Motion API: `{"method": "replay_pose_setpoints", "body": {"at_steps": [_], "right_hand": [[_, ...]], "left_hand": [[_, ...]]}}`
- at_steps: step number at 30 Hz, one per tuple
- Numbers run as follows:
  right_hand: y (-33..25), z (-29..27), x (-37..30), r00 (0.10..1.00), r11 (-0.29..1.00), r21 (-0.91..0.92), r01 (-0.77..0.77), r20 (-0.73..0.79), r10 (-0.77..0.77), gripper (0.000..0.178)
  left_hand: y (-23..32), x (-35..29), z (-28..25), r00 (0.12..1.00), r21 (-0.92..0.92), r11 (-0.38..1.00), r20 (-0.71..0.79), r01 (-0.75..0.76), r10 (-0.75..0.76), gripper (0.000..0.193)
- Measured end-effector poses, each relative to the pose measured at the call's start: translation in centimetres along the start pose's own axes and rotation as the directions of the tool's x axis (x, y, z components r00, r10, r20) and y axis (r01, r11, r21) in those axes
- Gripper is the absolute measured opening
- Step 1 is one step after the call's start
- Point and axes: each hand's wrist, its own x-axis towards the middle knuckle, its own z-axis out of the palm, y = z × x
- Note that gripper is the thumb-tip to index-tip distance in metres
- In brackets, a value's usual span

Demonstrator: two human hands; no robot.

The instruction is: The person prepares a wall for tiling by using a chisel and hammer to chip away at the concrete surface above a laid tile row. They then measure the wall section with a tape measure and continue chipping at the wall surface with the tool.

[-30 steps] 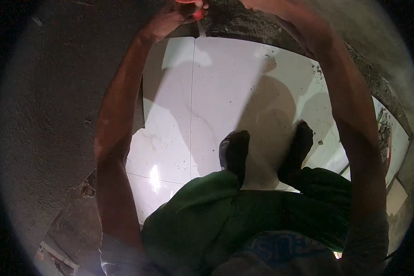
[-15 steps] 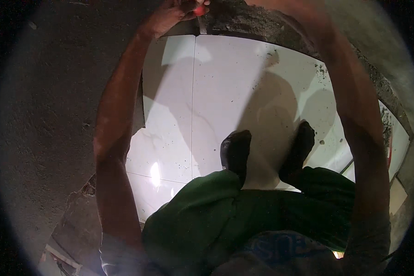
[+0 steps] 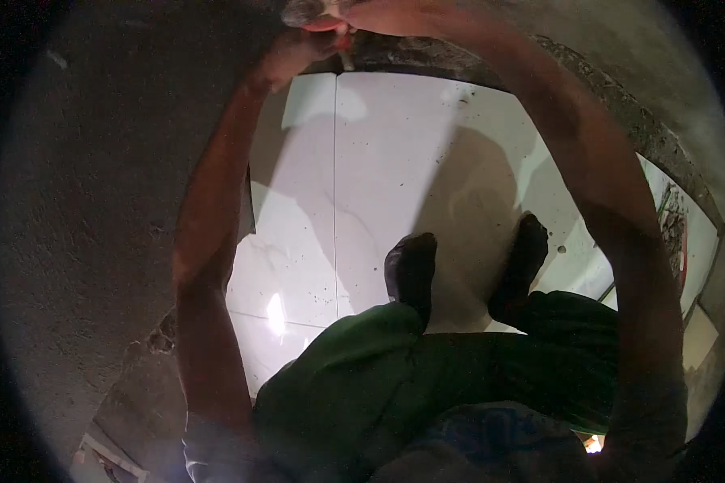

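Observation:
At the top edge, my left hand is closed round a small chisel-like tool with a red upper part. Its narrow shaft points down at the far edge of the white floor tiles, close to a joint. My right hand reaches in from the right, just above the left one, closed on a hammer-like tool with a rounded grey head. Motion blurs that tool, and the frame's top edge cuts off part of the scene. Red shows just under the grey head.
My dark-covered feet stand on the tiles. Rough dark concrete spreads along the left. Debris lies beside a wall at the right. Broken pieces lie at the lower left, and a pale offcut at the right.
My right hand has swung left and come down into view with the grey-headed tool, over my left hand. The left hand and its tool sit slightly lower in the picture.

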Motion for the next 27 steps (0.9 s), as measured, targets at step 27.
{"method": "replay_pose_setpoints", "body": {"at_steps": [27], "right_hand": [[-0.5, -4.2, -1.8, 0.969, 0.687, 0.684, -0.244, 0.142, 0.203, 0.032]], "left_hand": [[2.8, 1.3, 0.2, 0.974, -0.562, 0.821, 0.108, -0.104, 0.198, 0.049]]}}
